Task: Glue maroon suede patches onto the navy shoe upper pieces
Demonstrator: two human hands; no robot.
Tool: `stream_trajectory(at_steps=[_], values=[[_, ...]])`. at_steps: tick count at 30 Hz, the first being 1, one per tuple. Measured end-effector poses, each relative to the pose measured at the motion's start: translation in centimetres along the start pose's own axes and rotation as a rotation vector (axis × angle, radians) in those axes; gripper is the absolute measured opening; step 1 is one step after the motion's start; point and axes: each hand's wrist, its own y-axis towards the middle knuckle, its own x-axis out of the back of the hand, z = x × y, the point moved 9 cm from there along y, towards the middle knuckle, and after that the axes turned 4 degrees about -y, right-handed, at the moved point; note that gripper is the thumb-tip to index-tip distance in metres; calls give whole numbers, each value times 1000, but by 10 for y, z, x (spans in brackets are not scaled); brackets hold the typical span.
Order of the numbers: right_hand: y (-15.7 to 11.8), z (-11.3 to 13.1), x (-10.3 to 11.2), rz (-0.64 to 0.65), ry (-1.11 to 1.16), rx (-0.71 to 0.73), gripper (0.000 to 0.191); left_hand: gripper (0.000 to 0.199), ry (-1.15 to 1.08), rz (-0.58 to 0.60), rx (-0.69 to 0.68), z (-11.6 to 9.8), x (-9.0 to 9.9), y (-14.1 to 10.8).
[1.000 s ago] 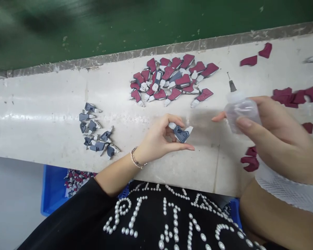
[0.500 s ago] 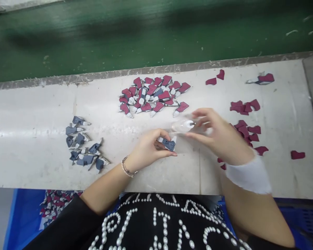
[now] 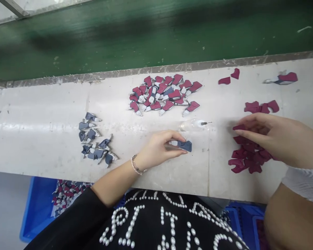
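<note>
On the white bench, my left hand pinches a gray piece. My right hand has let go of the clear bottle, its fingers curved over red scraps.

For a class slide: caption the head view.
Left hand pinches a grey piece; right hand touches maroon cutouts on a white bench.

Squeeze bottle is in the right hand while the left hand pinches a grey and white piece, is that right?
Not quite. The head view shows the clear squeeze bottle lying on the white bench, not in the right hand, which is at the maroon cutouts. The left hand does pinch the grey and white piece.
</note>
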Motion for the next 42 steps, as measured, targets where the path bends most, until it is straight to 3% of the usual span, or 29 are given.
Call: stream_trajectory(at_steps=[5,8,10,15,20,30,35,42], values=[[-37,49,-31,136,217,186,40,27,180,-66,-141,-12,-1,-1],[-52,84,-52,246,429,342,31,27,288,-158,-261,-23,2,-3],[-53,97,-59,254,517,363,25,27,337,-200,-320,-27,3,-4],[-43,100,-68,242,710,224,34,21,390,-213,-436,-35,2,-6],[-38,102,-67,224,669,202,39,24,399,-206,-489,-40,2,-7],[-31,106,-68,239,668,239,39,27,412,-209,-559,-46,2,-8],[-32,104,-67,256,688,229,36,29,328,-202,-525,-45,5,-7],[-42,120,-72,407,658,381,34,28,238,-142,-520,-46,6,-4]])
